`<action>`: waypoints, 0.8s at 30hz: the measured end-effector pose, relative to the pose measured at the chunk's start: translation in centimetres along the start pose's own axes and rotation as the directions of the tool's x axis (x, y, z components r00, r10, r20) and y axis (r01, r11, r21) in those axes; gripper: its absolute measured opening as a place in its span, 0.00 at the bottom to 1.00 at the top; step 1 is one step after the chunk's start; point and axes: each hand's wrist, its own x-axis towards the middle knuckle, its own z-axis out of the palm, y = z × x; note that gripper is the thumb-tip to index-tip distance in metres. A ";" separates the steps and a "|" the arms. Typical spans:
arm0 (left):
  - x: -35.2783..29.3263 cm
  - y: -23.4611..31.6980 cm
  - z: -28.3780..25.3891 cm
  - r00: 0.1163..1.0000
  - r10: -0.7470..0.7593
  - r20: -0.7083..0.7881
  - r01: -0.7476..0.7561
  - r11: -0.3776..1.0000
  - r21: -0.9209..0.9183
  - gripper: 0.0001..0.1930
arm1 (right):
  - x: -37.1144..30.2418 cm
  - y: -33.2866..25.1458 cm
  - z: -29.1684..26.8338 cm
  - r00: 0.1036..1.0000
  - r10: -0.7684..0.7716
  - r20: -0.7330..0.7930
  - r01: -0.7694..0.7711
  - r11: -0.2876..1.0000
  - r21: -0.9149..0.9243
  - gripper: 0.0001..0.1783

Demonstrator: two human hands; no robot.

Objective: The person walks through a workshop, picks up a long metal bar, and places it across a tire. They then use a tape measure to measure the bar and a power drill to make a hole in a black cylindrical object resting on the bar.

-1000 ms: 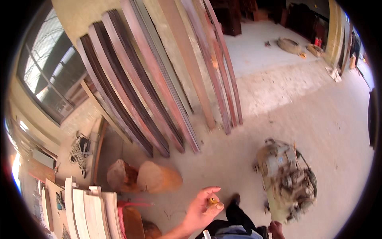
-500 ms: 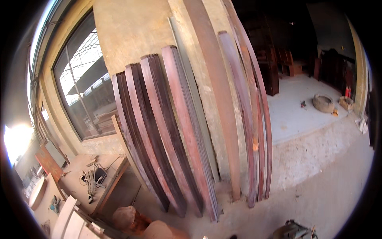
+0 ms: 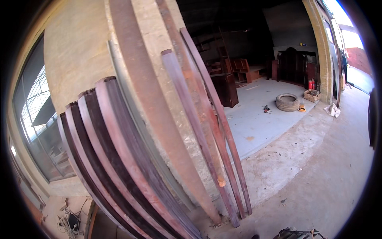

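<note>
Both hands out of view; I can't tell their grip; planks [image 3: 123, 143] look stiff, heavy; I'd grasp mid-length.

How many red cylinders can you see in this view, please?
2: the left cylinder and the right cylinder are side by side, just above the crate in the picture, left of the pillar. Others may be hidden in the dark.

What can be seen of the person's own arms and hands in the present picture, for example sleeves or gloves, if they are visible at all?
Neither the left hand nor the right hand is in view, and no forearm shows, so sleeves, gloves or markings cannot be told. Only a small dark shape, perhaps a shoe tip, appears at the lower edge.
</note>
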 end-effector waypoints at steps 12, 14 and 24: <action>13.0 11.4 10.5 0.992 -0.097 0.081 0.098 0.995 -0.015 0.22 | 15.5 -14.5 -6.9 0.998 0.024 0.052 -0.027 0.998 0.065 0.27; 15.0 14.3 12.7 0.988 -0.132 0.085 0.134 0.991 -0.028 0.22 | 18.7 -17.2 -10.5 0.997 0.052 0.057 -0.056 0.995 0.083 0.28; 22.8 29.0 19.8 0.974 -0.138 0.181 0.153 0.986 -0.071 0.21 | 24.4 -29.8 -30.0 0.958 0.116 -0.262 -0.036 0.955 0.293 0.20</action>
